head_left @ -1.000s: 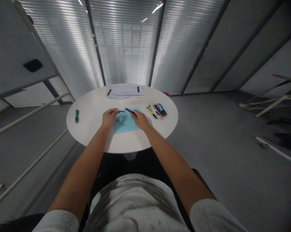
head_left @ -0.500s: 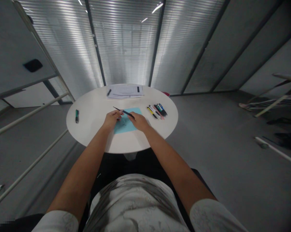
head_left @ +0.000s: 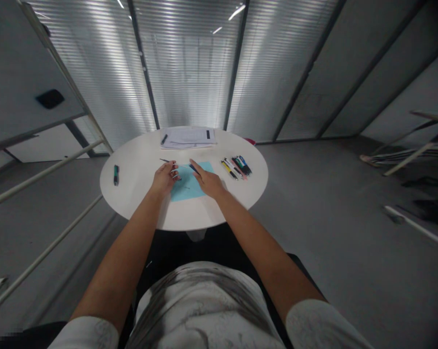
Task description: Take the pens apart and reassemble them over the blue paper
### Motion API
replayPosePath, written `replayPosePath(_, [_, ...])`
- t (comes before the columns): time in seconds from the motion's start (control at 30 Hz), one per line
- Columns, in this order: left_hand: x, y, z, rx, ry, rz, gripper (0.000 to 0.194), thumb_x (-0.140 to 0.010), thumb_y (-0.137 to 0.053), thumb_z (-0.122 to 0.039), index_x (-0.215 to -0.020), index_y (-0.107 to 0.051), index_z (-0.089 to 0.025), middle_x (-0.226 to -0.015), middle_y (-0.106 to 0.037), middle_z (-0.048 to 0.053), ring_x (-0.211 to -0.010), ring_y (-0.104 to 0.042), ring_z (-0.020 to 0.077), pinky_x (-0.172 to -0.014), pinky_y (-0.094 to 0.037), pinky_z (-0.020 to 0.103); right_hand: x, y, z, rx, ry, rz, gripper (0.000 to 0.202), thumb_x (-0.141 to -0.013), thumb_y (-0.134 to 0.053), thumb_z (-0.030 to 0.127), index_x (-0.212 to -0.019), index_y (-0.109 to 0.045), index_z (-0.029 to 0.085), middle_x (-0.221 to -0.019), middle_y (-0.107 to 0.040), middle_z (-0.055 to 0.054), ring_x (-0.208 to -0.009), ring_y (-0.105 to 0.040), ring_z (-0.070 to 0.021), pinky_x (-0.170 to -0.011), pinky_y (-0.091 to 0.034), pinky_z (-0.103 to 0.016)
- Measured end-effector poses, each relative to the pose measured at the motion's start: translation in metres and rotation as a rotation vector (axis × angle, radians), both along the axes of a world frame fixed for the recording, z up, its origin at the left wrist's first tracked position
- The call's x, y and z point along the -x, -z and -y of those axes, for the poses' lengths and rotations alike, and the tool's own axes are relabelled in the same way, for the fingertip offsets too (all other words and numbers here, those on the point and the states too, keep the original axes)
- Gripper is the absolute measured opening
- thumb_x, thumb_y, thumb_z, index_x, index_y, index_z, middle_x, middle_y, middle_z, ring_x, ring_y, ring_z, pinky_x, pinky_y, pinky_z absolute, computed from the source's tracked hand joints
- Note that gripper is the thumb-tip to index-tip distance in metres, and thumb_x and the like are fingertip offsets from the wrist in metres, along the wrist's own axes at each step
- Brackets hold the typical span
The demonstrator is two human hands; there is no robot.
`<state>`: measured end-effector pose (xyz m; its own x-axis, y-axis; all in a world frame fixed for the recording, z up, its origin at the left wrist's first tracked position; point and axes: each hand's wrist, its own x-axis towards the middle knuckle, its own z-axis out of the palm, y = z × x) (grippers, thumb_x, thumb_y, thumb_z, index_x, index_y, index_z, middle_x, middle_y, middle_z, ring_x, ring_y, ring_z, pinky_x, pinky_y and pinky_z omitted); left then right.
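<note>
My left hand point(head_left: 164, 177) is closed on a thin dark pen part point(head_left: 164, 160), whose tip points out to the left. In my right hand point(head_left: 207, 181) is a dark pen piece point(head_left: 194, 168), held between the fingers. A gap separates the two pieces, with something thin and pale faintly visible between them. Both hands are above a light blue sheet point(head_left: 190, 192) on the round white table point(head_left: 135, 194). Small dark marks show on the sheet. What the curled fingers cover is hidden.
Several pens point(head_left: 237, 167) lie at the table's right. A green marker point(head_left: 116, 175) rests at the far left. Stacked papers point(head_left: 188, 137) with two dark items sit at the back edge. A white metal frame point(head_left: 44, 177) stands left of the table.
The dark pen, earlier one length spanning both hands, now shows as two parts. My left hand has moved slightly left with one; my right hand's index finger is more extended.
</note>
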<state>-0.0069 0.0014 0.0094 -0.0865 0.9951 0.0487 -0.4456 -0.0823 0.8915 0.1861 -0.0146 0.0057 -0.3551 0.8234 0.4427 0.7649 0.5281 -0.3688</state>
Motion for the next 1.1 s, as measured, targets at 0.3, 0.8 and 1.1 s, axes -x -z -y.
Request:
replayPosePath(0.3, [-0.0054, -0.0009, 0.0022, -0.002, 0.106, 0.045, 0.02, -0.08, -0.068, -0.034, -0.09, -0.058, -0.019, -0.087, -0.068, 0.004, -0.069, -0.065, 0.0139, -0.068, -0.053, 0.032, 0.0032, -0.0073, 0.0099, -0.046, -0.08, 0.104, 0.043, -0.098, -0.036, 0.031, -0.14, -0.043, 0.033, -0.115, -0.064, -0.005, -0.098, -0.062, -0.0203, -0.079, -0.046, -0.029])
replayPosePath(0.8, [-0.0076, -0.0051, 0.0064, 0.015, 0.074, 0.009, 0.021, -0.081, -0.069, -0.033, -0.088, -0.055, -0.019, -0.089, -0.07, 0.006, -0.076, -0.068, 0.0157, -0.071, -0.055, 0.033, 0.0041, -0.0058, 0.0085, -0.041, -0.012, 0.085, 0.04, -0.101, -0.03, 0.04, -0.134, -0.049, 0.03, -0.118, -0.064, -0.004, -0.103, -0.061, -0.0193, -0.082, -0.046, -0.028])
replayPosePath(1.1, [-0.0099, -0.0031, 0.0067, 0.008, 0.088, 0.019, 0.023, -0.078, -0.072, -0.031, -0.084, -0.054, -0.019, -0.086, -0.07, 0.006, -0.078, -0.068, 0.0163, -0.075, -0.054, 0.033, 0.0042, -0.0074, 0.0096, -0.021, 0.007, 0.125, 0.041, -0.101, -0.026, 0.04, -0.134, -0.048, 0.028, -0.122, -0.063, -0.004, -0.105, -0.06, -0.0183, -0.084, -0.045, -0.028])
